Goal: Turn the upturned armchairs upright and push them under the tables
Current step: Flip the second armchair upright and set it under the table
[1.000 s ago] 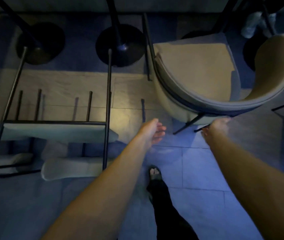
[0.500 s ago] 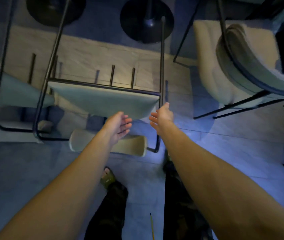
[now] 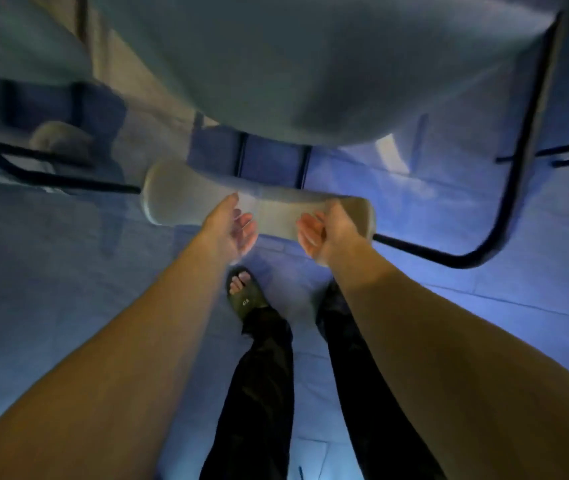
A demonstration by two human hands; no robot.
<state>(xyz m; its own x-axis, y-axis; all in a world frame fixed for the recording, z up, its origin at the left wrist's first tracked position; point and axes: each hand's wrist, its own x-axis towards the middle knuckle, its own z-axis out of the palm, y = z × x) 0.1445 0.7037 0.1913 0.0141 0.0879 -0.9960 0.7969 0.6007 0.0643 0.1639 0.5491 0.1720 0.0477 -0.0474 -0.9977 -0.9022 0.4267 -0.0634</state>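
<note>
A: Both hands are reached down to the upturned armchair (image 3: 276, 64). Its padded backrest (image 3: 206, 199) lies low at the floor, seat underside filling the top of the view, dark metal frame (image 3: 504, 209) looping round the right.

B: Hand states?

A: Left hand (image 3: 231, 226) is seen unclenched, palm turned inward, fingertips just at the backrest edge; no grasp is made. Right hand (image 3: 328, 233) is curled against the backrest's right end. Whether a grip is closed there cannot be told; the frame is blurred.

B: Step?

A: Grasp phase is judged, for righting this chair. Nothing is turned yet, so the task is early for this one.

B: Next move?

A: A firm hold on both ends of the backrest is called for, then a lift and rotation so the legs are brought to the tiled floor (image 3: 68, 271). The sandalled foot (image 3: 241, 292) is set near the chair; clearance should be kept.
</note>
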